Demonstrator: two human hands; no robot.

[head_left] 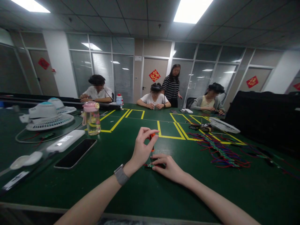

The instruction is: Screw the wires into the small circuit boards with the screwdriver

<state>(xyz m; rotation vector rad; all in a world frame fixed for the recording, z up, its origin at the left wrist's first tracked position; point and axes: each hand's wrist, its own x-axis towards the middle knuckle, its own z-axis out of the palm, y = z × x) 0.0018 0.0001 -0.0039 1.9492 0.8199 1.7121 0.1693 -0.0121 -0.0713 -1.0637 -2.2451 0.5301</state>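
My left hand (pixel 143 146), with a watch on its wrist, is closed round the orange and black handle of a screwdriver (pixel 152 147). The tool stands upright, its thin shaft pointing down at a small green circuit board (pixel 148 166) on the table. Whether the tip touches a screw is too small to tell. My right hand (pixel 167 168) lies low on the table, thumb and fingers pinching the board's right side. Part of the board is hidden behind those fingers.
On the green table (pixel 122 193), a phone (pixel 76 153), a white device (pixel 66 140), a water bottle (pixel 92 120) and fan parts (pixel 50 120) sit left. Wired circuit boards (pixel 217 147) lie right, near a fan cover (pixel 224 125). Several people are across the table.
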